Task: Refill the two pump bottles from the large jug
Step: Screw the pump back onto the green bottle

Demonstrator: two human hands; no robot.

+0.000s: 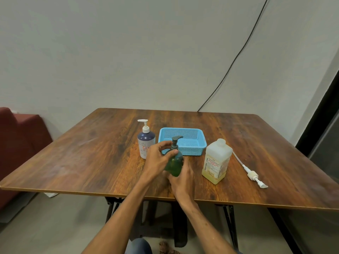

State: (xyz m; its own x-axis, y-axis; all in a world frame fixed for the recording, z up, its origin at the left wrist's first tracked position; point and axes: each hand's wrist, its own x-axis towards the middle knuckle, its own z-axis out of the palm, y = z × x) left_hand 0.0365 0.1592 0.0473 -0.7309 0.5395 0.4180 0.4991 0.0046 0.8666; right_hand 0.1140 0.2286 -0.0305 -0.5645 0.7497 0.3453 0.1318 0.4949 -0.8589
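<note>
**Two pump bottles and a jug by the basket**

The dark green translucent plastic pump bottle point(174, 165) sits tilted just in front of the light blue mesh basket point(183, 142), with its pump on. The navy-and-white plastic pump bottle point(146, 143) stands upright just left of the basket and is capped. The large square translucent plastic jug point(217, 162) stands upright just right of it, its neck open and yellowish liquid low inside.

Wooden table point(91, 153): purple bottle point(146, 143), blue basket point(183, 129), jug point(217, 162) (uncapped), loose pump point(254, 176).
</note>
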